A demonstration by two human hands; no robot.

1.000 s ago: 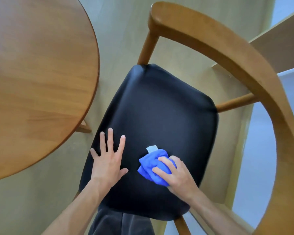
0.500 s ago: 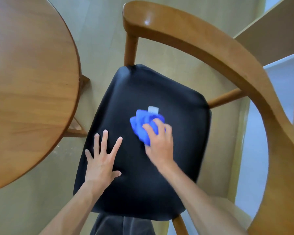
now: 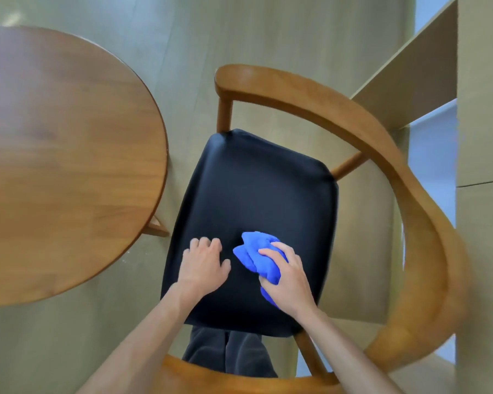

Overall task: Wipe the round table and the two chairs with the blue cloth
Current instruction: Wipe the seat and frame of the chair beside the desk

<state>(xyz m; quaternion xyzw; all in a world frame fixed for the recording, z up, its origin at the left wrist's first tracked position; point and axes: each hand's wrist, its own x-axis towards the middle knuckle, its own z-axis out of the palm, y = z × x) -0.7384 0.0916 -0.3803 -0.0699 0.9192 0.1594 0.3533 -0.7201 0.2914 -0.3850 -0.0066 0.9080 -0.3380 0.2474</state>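
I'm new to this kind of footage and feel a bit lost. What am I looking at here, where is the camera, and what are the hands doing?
There is no machine here: a person wears a wide-angle camera on the head, so you look down past their arms. The dark pad is the black seat of a wooden chair, whose curved backrest bends round the right side. A round table stands to the left, on a pale floor. The right hand has its grip on a bunched blue cloth pressed against the seat. The left hand rests on the seat beside it, fingers bent, holding nothing. The dark fabric at the bottom is probably the person's trousers.
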